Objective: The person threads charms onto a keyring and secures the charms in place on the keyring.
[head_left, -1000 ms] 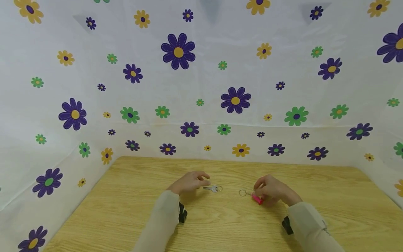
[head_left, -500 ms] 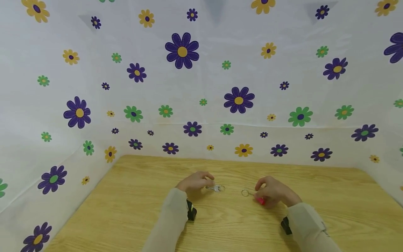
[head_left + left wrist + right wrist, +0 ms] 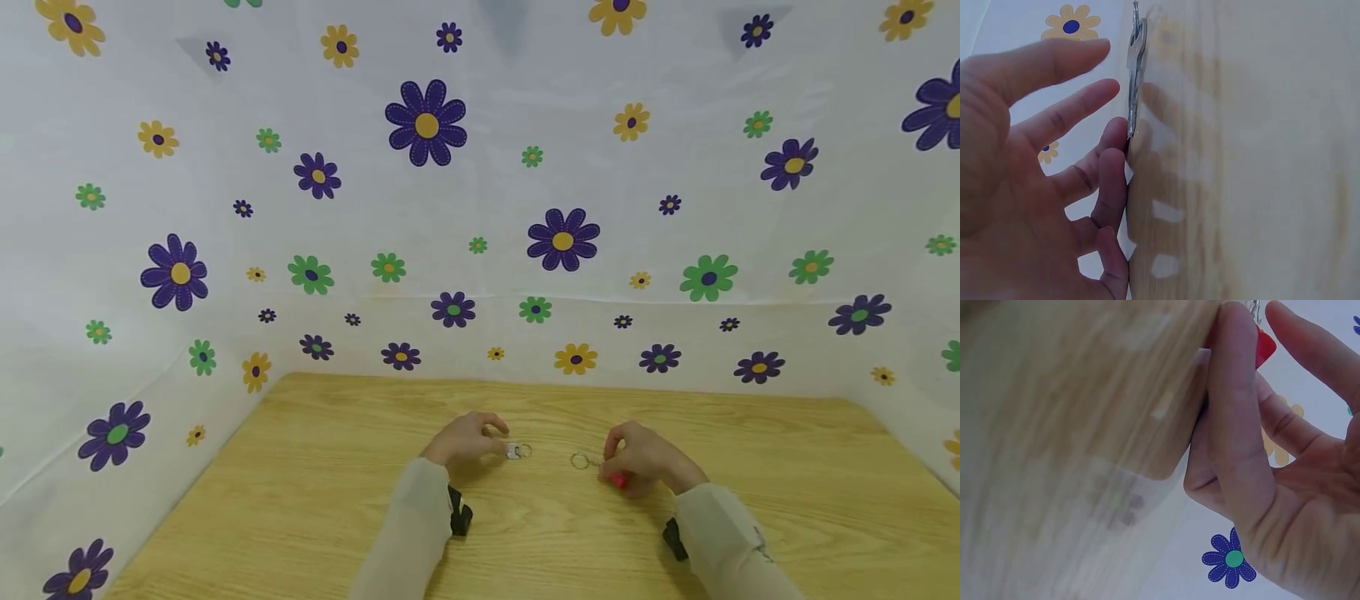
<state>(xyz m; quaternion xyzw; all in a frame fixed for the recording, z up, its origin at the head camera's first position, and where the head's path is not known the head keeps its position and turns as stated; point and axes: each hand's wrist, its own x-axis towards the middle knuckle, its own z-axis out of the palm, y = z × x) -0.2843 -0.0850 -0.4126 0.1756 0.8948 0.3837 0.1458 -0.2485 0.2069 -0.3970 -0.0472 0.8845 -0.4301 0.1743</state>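
Nearest are two pale sleeves [image 3: 408, 529], with a small black device [image 3: 461, 512] at the left wrist and another [image 3: 675, 540] at the right. The left hand [image 3: 467, 437] has its fingers loosely bent and parted, thumb well away from them, holding nothing. The key [image 3: 513, 451] lies just beside its fingertips, about midway between the worktop's side edges and a little to the left. In the head view those fingers hide the blade; the left wrist view shows it ending right by a fingertip, though I cannot tell whether they touch. The right hand [image 3: 651, 458] bends over the red tag [image 3: 618, 480], a little right of the middle, and covers most of it; I cannot tell whether the fingers grip it. The tag's chain and ring [image 3: 572, 461] point left, towards the key's ring, the two well apart. The worktop [image 3: 300, 500] is yellowish wood grain, its far corners rounded. Beyond its far and side edges, white sheeting [image 3: 480, 192] stands as walls, lightly creased and printed with purple, yellow and green flowers.
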